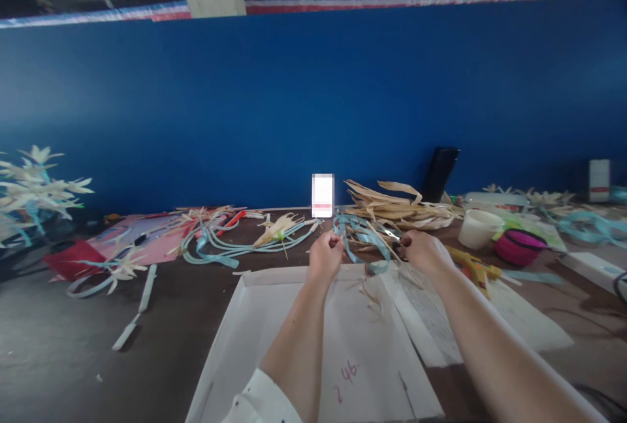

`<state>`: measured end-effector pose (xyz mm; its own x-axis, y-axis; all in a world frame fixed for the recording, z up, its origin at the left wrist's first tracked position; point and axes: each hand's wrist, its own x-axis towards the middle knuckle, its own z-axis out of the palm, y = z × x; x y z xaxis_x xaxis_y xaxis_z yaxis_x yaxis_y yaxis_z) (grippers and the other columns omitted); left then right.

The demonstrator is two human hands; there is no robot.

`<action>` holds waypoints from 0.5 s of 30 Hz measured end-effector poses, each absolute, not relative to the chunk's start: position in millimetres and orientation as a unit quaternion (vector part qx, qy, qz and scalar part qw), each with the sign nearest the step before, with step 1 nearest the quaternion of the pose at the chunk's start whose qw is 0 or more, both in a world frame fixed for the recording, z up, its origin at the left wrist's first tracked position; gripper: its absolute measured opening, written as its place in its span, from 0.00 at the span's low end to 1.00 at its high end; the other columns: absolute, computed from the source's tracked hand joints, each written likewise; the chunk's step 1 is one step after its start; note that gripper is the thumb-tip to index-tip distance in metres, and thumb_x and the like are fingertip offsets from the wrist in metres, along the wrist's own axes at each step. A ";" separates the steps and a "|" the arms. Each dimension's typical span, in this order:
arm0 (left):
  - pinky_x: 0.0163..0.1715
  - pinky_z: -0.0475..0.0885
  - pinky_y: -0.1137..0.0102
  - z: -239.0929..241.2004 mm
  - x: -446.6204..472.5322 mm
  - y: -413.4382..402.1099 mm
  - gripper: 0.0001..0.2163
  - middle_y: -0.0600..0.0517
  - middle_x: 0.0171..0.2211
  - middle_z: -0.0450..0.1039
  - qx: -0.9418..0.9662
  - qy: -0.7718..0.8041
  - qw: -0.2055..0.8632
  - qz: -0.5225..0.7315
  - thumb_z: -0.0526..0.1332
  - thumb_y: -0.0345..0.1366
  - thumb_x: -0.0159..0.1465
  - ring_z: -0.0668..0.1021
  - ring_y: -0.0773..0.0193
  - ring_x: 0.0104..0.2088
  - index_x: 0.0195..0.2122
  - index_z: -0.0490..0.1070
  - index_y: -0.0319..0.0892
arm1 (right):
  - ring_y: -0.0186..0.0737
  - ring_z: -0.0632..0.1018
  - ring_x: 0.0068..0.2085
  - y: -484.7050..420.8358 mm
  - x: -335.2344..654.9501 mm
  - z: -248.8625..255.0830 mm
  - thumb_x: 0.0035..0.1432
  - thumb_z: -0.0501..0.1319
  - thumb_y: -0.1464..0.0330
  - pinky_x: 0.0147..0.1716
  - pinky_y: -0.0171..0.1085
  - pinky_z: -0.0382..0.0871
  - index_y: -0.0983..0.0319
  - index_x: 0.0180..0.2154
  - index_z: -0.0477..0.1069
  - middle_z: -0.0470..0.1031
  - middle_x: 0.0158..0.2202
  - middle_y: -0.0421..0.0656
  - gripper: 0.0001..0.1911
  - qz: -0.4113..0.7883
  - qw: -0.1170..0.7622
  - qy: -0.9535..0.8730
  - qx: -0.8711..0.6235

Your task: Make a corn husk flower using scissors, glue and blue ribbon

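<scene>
My left hand (327, 254) is closed in a pinch above the far edge of a white box lid (284, 325). What lies between its fingertips is too small to make out. Just beyond and to its right loops a light blue ribbon (360, 258). To the right, my right hand (425, 252) grips scissors (392, 234), their shiny blades pointing left toward the ribbon and the dark handle partly hidden by the fingers. Behind them lies a heap of dry corn husks (396, 204). A cream husk flower (277, 230) rests left of my left hand.
A phone (322, 194) stands against the blue partition (294, 103). At right are a white cup (480, 228), a pink round container (519, 248), a yellow glue gun (473, 269) and papers (524, 312). Coiled pale-blue tubing (210, 243) and husk flowers (39, 194) lie left.
</scene>
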<state>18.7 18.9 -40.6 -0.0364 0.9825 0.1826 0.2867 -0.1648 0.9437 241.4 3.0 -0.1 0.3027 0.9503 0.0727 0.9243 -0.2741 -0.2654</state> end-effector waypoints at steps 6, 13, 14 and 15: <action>0.23 0.65 0.76 -38.4 18.9 17.4 0.05 0.52 0.26 0.75 0.599 0.545 0.354 0.469 0.56 0.35 0.58 0.75 0.68 0.24 0.31 0.70 0.41 | 0.52 0.74 0.45 -1.6 232.8 11.9 0.52 0.54 0.59 0.32 0.41 0.64 0.51 0.42 0.73 0.74 0.45 0.45 0.16 0.041 0.142 -0.566 -0.811; 0.24 0.66 0.75 -39.8 19.4 19.2 0.07 0.52 0.26 0.75 0.600 0.551 0.351 0.462 0.56 0.37 0.58 0.75 0.68 0.23 0.32 0.70 0.41 | 0.49 0.75 0.40 -5.3 222.8 14.9 0.53 0.52 0.60 0.29 0.38 0.61 0.50 0.38 0.76 0.76 0.40 0.43 0.15 0.037 0.157 -0.598 -0.785; 0.25 0.67 0.75 -40.5 19.6 19.9 0.07 0.52 0.27 0.75 0.599 0.552 0.349 0.464 0.56 0.37 0.58 0.75 0.68 0.24 0.32 0.70 0.41 | 0.47 0.75 0.38 -6.8 218.7 15.0 0.53 0.53 0.60 0.28 0.38 0.60 0.51 0.36 0.76 0.77 0.37 0.42 0.14 0.043 0.157 -0.612 -0.774; 0.26 0.67 0.74 -41.3 19.7 20.5 0.07 0.52 0.27 0.75 0.597 0.553 0.346 0.466 0.56 0.37 0.58 0.75 0.68 0.24 0.33 0.70 0.41 | 0.46 0.75 0.36 -8.6 214.2 15.0 0.52 0.55 0.59 0.27 0.37 0.59 0.52 0.35 0.77 0.77 0.35 0.42 0.13 0.055 0.152 -0.630 -0.760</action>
